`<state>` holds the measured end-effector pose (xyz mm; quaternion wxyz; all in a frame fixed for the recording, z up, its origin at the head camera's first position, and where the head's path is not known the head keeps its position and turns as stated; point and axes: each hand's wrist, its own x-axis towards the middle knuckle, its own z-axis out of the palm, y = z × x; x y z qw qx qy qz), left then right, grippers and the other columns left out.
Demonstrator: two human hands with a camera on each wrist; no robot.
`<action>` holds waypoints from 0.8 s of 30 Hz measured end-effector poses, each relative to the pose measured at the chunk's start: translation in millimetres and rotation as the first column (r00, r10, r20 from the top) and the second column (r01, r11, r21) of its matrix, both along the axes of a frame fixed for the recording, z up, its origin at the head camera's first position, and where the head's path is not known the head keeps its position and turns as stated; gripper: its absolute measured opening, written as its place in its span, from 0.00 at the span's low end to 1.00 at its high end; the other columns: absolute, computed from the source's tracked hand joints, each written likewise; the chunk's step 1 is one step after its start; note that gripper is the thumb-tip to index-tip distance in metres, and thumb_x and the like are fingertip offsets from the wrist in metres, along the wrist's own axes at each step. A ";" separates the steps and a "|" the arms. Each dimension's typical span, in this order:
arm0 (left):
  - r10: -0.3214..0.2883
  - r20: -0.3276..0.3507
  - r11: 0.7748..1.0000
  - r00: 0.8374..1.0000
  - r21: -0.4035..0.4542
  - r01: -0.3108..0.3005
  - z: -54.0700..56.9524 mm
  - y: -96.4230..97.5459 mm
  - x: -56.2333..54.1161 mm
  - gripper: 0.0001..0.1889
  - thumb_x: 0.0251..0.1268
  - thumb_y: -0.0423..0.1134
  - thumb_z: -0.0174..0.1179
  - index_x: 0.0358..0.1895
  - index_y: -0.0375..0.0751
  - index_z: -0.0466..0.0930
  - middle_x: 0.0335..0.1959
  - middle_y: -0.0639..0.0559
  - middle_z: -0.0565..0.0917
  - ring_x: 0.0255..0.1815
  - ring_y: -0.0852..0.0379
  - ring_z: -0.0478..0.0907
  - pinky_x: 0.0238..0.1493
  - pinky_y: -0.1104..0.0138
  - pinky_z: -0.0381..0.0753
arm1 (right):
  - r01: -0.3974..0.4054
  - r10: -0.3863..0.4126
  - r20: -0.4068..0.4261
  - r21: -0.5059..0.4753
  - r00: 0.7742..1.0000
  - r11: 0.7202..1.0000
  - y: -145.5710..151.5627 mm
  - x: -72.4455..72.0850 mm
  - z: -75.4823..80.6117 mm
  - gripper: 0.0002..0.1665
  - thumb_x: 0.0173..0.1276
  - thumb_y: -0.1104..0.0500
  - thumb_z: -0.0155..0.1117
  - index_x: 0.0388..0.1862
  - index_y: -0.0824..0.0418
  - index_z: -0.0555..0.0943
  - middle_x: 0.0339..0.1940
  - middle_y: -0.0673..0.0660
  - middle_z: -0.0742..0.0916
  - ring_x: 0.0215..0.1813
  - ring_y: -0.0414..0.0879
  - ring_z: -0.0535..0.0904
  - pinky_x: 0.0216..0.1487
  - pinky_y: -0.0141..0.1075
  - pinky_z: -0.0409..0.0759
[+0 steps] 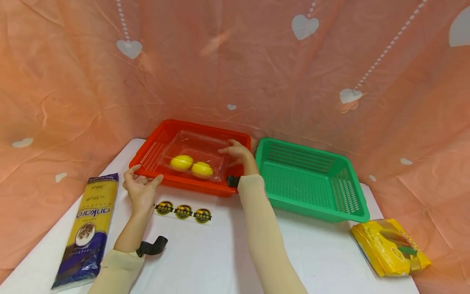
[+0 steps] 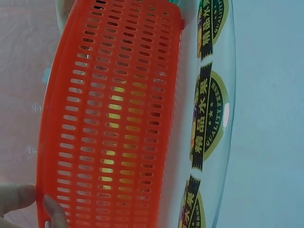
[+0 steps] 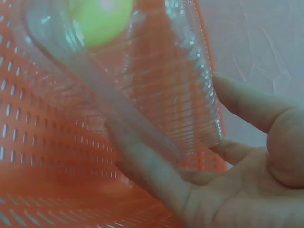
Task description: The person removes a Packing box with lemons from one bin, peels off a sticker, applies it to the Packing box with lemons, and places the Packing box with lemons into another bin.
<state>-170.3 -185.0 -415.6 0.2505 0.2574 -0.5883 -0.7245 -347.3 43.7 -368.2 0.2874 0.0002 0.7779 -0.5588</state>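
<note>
Yellow fruits [image 1: 181, 162], two; clear box [image 1: 200, 143], one

White tbl [image 1: 205, 257]. On it: red basket [image 1: 194, 186] back L, green basket [image 1: 293, 183] to its R, ankara pk [image 1: 88, 228] at L edge, yellow pk [image 1: 391, 247] nr R edge, label strip [image 1: 183, 211] nr red basket.

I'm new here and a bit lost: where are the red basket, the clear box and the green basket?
Red basket [image 1: 198, 186], head view: its near wall.
Clear box [image 1: 200, 151], head view: its bare middle.
Green basket [image 1: 298, 183], head view: its bare bottom.
</note>
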 end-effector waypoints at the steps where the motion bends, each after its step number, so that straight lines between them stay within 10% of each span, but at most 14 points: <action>1: -0.001 0.004 1.000 1.000 0.000 0.001 0.3 -0.3 -0.5 0.36 0.58 0.20 0.65 0.66 0.46 0.60 0.52 0.55 0.52 0.41 0.60 0.70 0.37 0.80 0.77 | -0.001 0.001 0.005 -0.005 1.000 1.000 -0.7 0.1 0.2 0.47 0.73 0.59 0.62 0.82 0.55 0.48 0.80 0.58 0.56 0.74 0.58 0.61 0.63 0.54 0.76; 24: 0.013 -0.019 1.000 1.000 -0.018 -0.013 -1.1 0.7 -1.1 0.37 0.56 0.18 0.64 0.68 0.36 0.58 0.49 0.55 0.54 0.39 0.60 0.70 0.36 0.82 0.76 | 0.060 -0.067 -0.042 -0.163 0.997 0.985 -4.5 -1.9 0.0 0.38 0.72 0.65 0.62 0.77 0.59 0.60 0.65 0.64 0.74 0.55 0.60 0.80 0.54 0.55 0.81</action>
